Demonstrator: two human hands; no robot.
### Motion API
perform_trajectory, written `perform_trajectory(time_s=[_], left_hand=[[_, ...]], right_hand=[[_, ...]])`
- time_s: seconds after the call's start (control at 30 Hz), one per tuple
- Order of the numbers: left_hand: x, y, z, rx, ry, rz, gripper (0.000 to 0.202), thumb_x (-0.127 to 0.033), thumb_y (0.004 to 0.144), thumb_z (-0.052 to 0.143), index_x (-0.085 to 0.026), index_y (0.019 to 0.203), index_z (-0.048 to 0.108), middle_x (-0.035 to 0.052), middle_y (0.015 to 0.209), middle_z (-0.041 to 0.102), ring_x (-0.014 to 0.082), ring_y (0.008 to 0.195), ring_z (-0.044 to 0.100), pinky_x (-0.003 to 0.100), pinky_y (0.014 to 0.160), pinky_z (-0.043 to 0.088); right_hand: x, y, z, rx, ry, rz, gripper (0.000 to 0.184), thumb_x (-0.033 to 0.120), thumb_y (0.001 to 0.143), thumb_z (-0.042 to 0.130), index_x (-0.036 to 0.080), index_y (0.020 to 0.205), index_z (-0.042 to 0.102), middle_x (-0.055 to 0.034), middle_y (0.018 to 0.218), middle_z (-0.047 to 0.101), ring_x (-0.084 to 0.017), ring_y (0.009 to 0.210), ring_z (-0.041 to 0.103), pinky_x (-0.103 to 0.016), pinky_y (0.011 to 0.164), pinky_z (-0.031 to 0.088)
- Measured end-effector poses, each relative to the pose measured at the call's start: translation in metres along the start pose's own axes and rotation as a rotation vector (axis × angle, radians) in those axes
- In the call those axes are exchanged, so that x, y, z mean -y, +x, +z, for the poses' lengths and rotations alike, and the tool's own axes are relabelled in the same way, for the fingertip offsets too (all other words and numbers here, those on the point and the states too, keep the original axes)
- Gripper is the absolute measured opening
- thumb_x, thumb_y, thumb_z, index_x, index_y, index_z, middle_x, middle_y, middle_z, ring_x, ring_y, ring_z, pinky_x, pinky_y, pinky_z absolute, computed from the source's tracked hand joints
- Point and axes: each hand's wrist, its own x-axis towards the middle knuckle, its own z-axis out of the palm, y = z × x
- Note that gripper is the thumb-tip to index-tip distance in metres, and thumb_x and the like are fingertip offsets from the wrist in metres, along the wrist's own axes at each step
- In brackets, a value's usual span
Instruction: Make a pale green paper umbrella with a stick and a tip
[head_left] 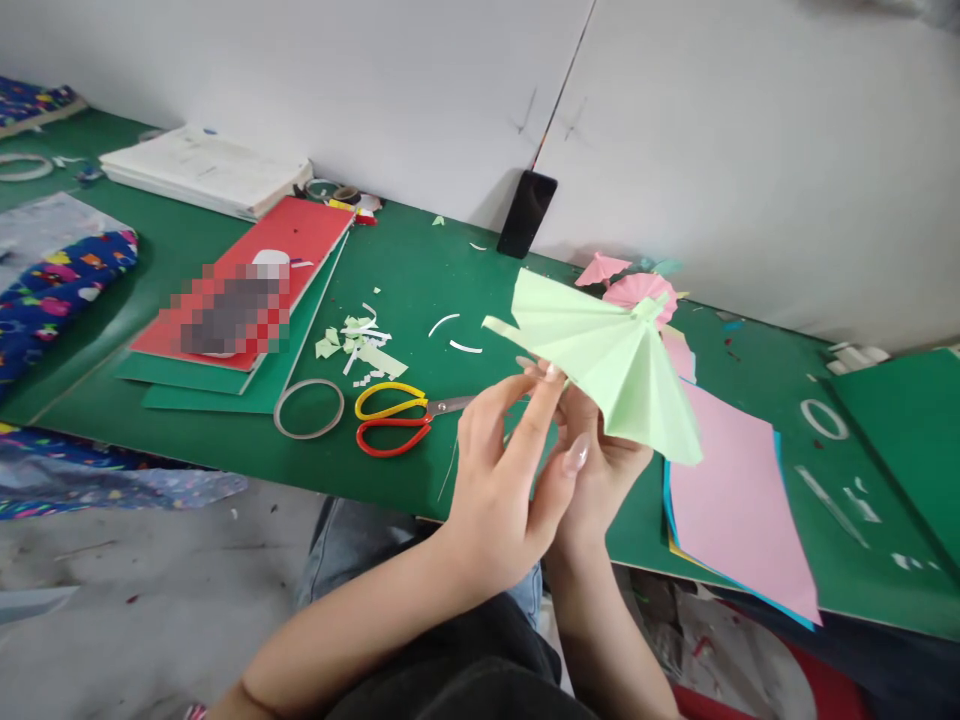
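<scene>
A pale green pleated paper fan [609, 360], shaped like a small umbrella, is held up over the green table [420, 280]. My left hand [501, 470] pinches its lower left edge with fingertips and thumb. My right hand [600, 468] sits behind and under the fan, its fingers closed on the folds from below; most of that hand is hidden by the left one. Two pink folded paper umbrellas [637, 290] lie on the table just beyond the fan.
Scissors with yellow and red handles [397, 418] and a tape ring [308, 408] lie left of my hands, near green paper scraps [360, 345]. Pink sheets [739, 500] lie at right, red and green sheets [247, 300] at left. A black phone [527, 213] leans on the wall.
</scene>
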Motion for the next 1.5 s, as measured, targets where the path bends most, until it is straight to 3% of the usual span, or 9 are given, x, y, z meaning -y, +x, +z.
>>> perform_trajectory(time_s=[0.2, 0.4, 0.6, 0.73, 0.87, 1.1, 1.27, 1.4, 1.5], left_hand=[[-0.01, -0.004, 0.007, 0.09, -0.167, -0.107, 0.045, -0.029, 0.095, 0.038, -0.013, 0.138, 0.036, 0.0172, 0.133, 0.042, 0.0261, 0.126, 0.037, 0.045, 0.104, 0.037], [-0.012, -0.003, 0.008, -0.027, -0.364, -0.123, 0.046, -0.022, 0.094, 0.043, -0.019, 0.139, 0.035, 0.0135, 0.134, 0.044, 0.0222, 0.123, 0.043, 0.039, 0.104, 0.04], [-0.014, -0.004, 0.005, -0.036, -0.396, -0.162, 0.04, -0.021, 0.094, 0.043, -0.021, 0.133, 0.044, 0.0121, 0.13, 0.046, 0.0223, 0.12, 0.046, 0.038, 0.103, 0.042], [-0.016, -0.003, 0.004, -0.05, -0.444, -0.19, 0.043, -0.02, 0.092, 0.044, -0.021, 0.135, 0.041, 0.0121, 0.129, 0.044, 0.0215, 0.118, 0.046, 0.036, 0.098, 0.046], [-0.02, -0.001, 0.001, -0.072, -0.513, -0.256, 0.039, -0.021, 0.093, 0.046, -0.021, 0.132, 0.043, 0.0122, 0.128, 0.045, 0.0213, 0.116, 0.046, 0.037, 0.096, 0.047], [-0.023, 0.002, -0.006, -0.065, -0.567, -0.33, 0.032, -0.023, 0.091, 0.048, -0.021, 0.123, 0.048, 0.0136, 0.125, 0.047, 0.0246, 0.115, 0.047, 0.044, 0.098, 0.044], [-0.024, 0.002, -0.007, -0.089, -0.797, -0.363, 0.032, -0.021, 0.094, 0.046, -0.029, 0.123, 0.038, 0.008, 0.122, 0.051, 0.0211, 0.112, 0.053, 0.042, 0.093, 0.048], [-0.01, 0.02, -0.014, -0.124, -0.949, -0.553, 0.012, -0.032, 0.093, 0.05, -0.025, 0.102, 0.045, 0.0026, 0.097, 0.056, 0.0165, 0.093, 0.06, 0.032, 0.078, 0.053], [0.009, 0.041, -0.019, 0.037, -1.054, -0.711, 0.024, -0.043, 0.091, 0.049, -0.02, 0.084, 0.05, 0.0014, 0.077, 0.051, 0.0125, 0.068, 0.053, 0.025, 0.058, 0.048]], right_hand=[[0.001, 0.003, -0.001, 0.079, 0.069, 0.073, 0.024, 0.034, 0.077, 0.066, 0.02, 0.096, 0.066, -0.0076, 0.107, 0.068, -0.023, 0.102, 0.063, -0.042, 0.095, 0.048], [0.0, 0.002, 0.005, 0.009, 0.113, 0.02, 0.022, 0.033, 0.081, 0.063, 0.019, 0.098, 0.065, -0.007, 0.102, 0.069, -0.021, 0.096, 0.066, -0.045, 0.097, 0.046], [0.001, 0.0, 0.008, -0.016, 0.123, -0.061, 0.02, 0.032, 0.081, 0.064, 0.018, 0.095, 0.069, -0.0077, 0.1, 0.071, -0.024, 0.094, 0.067, -0.048, 0.092, 0.049], [0.005, 0.0, 0.009, 0.004, 0.125, -0.069, 0.017, 0.028, 0.081, 0.065, 0.018, 0.092, 0.071, -0.0063, 0.094, 0.07, -0.021, 0.086, 0.066, -0.037, 0.079, 0.052], [0.009, 0.001, 0.008, 0.013, 0.119, -0.07, 0.009, 0.026, 0.079, 0.066, 0.018, 0.076, 0.069, 0.0, 0.069, 0.062, -0.013, 0.064, 0.058, -0.029, 0.062, 0.047], [0.013, 0.002, 0.006, 0.063, 0.249, 0.002, 0.01, 0.026, 0.069, 0.073, 0.02, 0.07, 0.065, 0.0047, 0.06, 0.056, -0.01, 0.055, 0.049, -0.024, 0.052, 0.042], [0.024, 0.002, 0.008, -0.002, 0.094, 0.061, 0.02, 0.033, 0.074, 0.069, 0.019, 0.062, 0.06, 0.0051, 0.054, 0.051, -0.008, 0.047, 0.045, -0.021, 0.041, 0.037], [0.027, 0.004, 0.012, -0.044, 0.198, 0.085, 0.012, 0.033, 0.07, 0.071, 0.022, 0.071, 0.066, 0.0022, 0.073, 0.062, -0.013, 0.066, 0.059, -0.028, 0.058, 0.051], [0.026, 0.005, 0.01, -0.047, 0.27, 0.079, 0.011, 0.031, 0.066, 0.075, 0.023, 0.071, 0.069, 0.0028, 0.075, 0.064, -0.013, 0.073, 0.06, -0.029, 0.07, 0.052]])
